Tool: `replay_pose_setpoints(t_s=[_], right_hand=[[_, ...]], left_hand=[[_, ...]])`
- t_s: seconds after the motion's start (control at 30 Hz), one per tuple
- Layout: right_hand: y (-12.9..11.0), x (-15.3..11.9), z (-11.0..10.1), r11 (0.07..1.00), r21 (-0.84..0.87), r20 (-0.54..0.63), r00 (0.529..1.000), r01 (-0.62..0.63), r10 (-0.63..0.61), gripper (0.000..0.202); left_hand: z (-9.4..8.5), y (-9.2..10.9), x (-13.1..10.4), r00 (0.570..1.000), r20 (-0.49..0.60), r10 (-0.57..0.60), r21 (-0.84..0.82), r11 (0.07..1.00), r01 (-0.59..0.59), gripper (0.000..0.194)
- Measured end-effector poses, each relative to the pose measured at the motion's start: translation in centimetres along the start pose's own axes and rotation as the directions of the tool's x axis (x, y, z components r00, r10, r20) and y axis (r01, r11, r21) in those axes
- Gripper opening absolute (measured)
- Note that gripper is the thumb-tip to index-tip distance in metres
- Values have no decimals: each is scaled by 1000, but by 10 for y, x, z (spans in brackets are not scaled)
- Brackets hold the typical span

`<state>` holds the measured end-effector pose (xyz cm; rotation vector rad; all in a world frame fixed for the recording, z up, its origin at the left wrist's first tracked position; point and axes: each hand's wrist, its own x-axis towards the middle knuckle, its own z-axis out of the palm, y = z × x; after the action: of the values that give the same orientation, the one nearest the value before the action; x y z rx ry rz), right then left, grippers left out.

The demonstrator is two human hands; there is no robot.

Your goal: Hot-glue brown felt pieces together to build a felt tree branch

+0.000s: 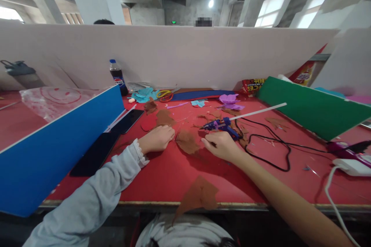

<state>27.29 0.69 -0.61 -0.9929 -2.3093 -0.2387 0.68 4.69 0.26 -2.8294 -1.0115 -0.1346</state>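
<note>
My left hand (159, 139) is closed, its fingertips pinched at the stem end of a brown paper-like leaf (188, 142). That leaf stands slightly off the red tabletop, between my two hands. Just past its other edge, my right hand (222, 144) is curled with thumb and fingers together; anything inside the fingers is hidden. Behind the right hand lies a blue glue gun (217, 124) with a long white glue stick (257, 111) poking out of its back. Another brown leaf (201, 193) hangs over the table's front edge, close to my body.
A blue board (66, 139) and a green board (313, 108) stand on either side. Dark phones (97, 154) lie at left. Scissors (165, 94), coloured scraps (145, 94) and a cola bottle (117, 77) are at the back. A black cord (272, 168) loops to the right near a white plug (352, 166).
</note>
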Motion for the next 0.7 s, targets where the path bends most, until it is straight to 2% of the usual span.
replay_pose_setpoints(t_s=[0.27, 0.7], right_hand=[[1, 0, 0, 1000, 0, -3, 1000, -1, 1, 37], [1, 0, 0, 1000, -7, -5, 1000, 13, -13, 37]], left_hand=[[-2, -6, 0, 999, -12, 37, -187, 982, -38, 16], [1, -8, 0, 999, -25, 27, -231, 972, -32, 18]])
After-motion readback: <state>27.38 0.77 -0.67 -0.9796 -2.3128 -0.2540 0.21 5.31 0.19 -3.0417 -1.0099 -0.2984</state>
